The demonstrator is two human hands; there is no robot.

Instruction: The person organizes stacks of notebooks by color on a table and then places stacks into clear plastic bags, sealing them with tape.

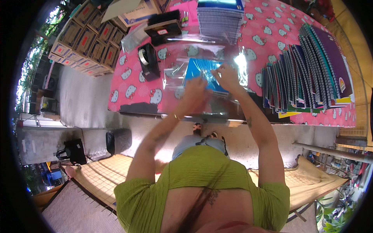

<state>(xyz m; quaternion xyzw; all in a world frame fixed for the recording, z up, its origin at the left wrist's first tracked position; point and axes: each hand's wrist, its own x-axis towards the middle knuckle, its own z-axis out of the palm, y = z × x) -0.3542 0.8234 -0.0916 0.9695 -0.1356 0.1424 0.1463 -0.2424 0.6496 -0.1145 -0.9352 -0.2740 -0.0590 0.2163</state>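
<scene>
A blue spiral notebook lies on the table in front of me, with glossy clear plastic film spread around it and creases of shine across its cover. My right hand is over the notebook's right side, fingertips pinched together on the film. At the notebook's lower left is my left hand, smeared by motion, so its fingers cannot be made out. Part of the cover is hidden behind both hands.
A black tape dispenser stands left of the film, near a dark box-shaped holder. Stacked notebooks stand at the back. A long row of spiral notebooks fills the right side. Cardboard boxes are piled at the far left.
</scene>
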